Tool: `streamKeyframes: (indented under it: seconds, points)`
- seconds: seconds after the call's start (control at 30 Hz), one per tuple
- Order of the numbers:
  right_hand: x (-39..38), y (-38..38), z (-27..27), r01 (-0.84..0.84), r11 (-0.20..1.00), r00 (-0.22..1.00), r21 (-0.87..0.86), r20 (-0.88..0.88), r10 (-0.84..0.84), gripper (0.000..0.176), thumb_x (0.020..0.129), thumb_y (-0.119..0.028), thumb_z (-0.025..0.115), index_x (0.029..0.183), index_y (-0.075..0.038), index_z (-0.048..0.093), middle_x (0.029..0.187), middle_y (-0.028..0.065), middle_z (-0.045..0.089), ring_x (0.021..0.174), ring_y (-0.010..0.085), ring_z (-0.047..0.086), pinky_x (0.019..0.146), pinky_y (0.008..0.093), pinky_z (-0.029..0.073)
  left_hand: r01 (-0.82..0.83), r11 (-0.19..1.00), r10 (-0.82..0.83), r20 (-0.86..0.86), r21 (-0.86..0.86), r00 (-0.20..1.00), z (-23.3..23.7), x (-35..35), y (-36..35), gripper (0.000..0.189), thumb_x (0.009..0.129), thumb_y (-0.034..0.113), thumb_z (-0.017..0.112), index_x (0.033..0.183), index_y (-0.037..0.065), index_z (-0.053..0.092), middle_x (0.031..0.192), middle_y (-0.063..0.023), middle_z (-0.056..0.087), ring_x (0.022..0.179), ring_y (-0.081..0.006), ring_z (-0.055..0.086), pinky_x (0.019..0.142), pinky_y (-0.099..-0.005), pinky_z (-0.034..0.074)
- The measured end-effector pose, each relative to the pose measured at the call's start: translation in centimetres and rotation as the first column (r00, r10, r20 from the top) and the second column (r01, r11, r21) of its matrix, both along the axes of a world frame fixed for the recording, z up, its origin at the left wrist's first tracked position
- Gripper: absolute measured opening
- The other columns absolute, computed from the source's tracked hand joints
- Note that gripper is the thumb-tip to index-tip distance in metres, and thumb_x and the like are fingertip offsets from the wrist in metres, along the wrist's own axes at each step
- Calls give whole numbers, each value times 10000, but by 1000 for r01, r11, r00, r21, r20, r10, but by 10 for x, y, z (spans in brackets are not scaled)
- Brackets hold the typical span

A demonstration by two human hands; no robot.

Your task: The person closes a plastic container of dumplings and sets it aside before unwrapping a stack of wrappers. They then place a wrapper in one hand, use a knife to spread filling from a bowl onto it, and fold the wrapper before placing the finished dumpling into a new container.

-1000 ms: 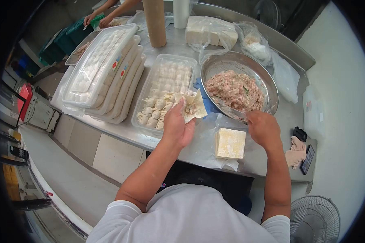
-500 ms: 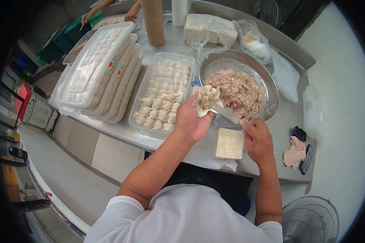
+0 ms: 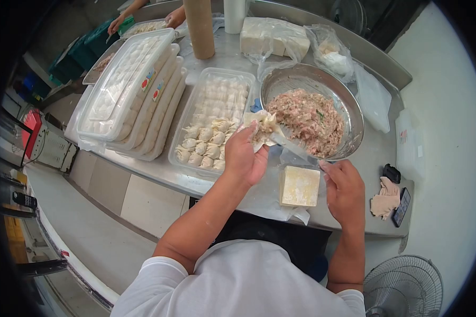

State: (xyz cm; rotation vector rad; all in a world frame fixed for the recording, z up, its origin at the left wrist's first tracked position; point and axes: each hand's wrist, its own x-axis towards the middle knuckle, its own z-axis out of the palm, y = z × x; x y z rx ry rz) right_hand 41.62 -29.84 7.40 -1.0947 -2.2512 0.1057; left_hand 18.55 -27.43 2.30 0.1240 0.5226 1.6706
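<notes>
My left hand (image 3: 244,158) is closed around a dumpling wrapper (image 3: 257,138) with meat filling on it. A flat metal spatula (image 3: 296,149) is pinched in my right hand (image 3: 346,191), and its far end reaches the wrapper. Just beyond my hands, a steel bowl (image 3: 358,113) holds minced meat filling (image 3: 307,113). Between my forearms lies a stack of square yellowish wrappers (image 3: 300,186) on clear plastic. Left of my left hand is a clear plastic tray (image 3: 173,154) with rows of folded dumplings (image 3: 211,151).
Lidded dumpling containers (image 3: 129,90) are stacked at the left. A brown cardboard tube (image 3: 199,31) and a bagged white block (image 3: 275,37) stand at the back. A phone (image 3: 401,207) and cloth (image 3: 385,198) lie right. Another person's hands (image 3: 175,18) work at far left.
My left hand has moved slightly left with the wrapper. My right hand has shifted a little right and down, and the spatula has moved left at the wrapper.
</notes>
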Motion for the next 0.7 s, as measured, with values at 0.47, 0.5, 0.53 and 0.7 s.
streamKeyframes:
  seconds: [0.47,0.5,0.53,0.7]
  points:
    - [18,59,-23,92,995,994,35,-65,-89,235,859,10,618,1079,-29,689,941,173,668,851,381,654,737,430,528,-20,1000,20,19,-3,1000,5,-4,5,370,1049,176,457,1326,-67,488,1291,-165,597,1207,-275,596,1075,-434,471]
    - [35,79,-31,134,990,991,-47,28,-133,218,867,-2,614,1070,-31,690,951,179,671,872,386,655,751,430,526,-12,1000,13,32,-11,999,7,-6,5,372,1051,184,454,1329,-61,488,1296,-163,595,1208,-277,595,1074,-434,469]
    - [44,87,-30,183,975,978,-124,124,-168,203,875,-14,609,1060,-32,691,960,184,675,892,391,655,764,431,524,-4,1000,5,46,-18,999,8,-6,5,374,1052,191,452,1331,-55,489,1300,-161,593,1208,-279,594,1074,-433,467]
    - [37,54,12,179,982,965,-59,206,-163,220,852,-9,611,1050,-47,699,935,177,639,857,377,650,754,418,519,-6,1000,7,75,-15,997,2,-14,5,395,1066,235,419,1340,-42,483,1318,-171,579,1230,-291,575,1085,-444,458]
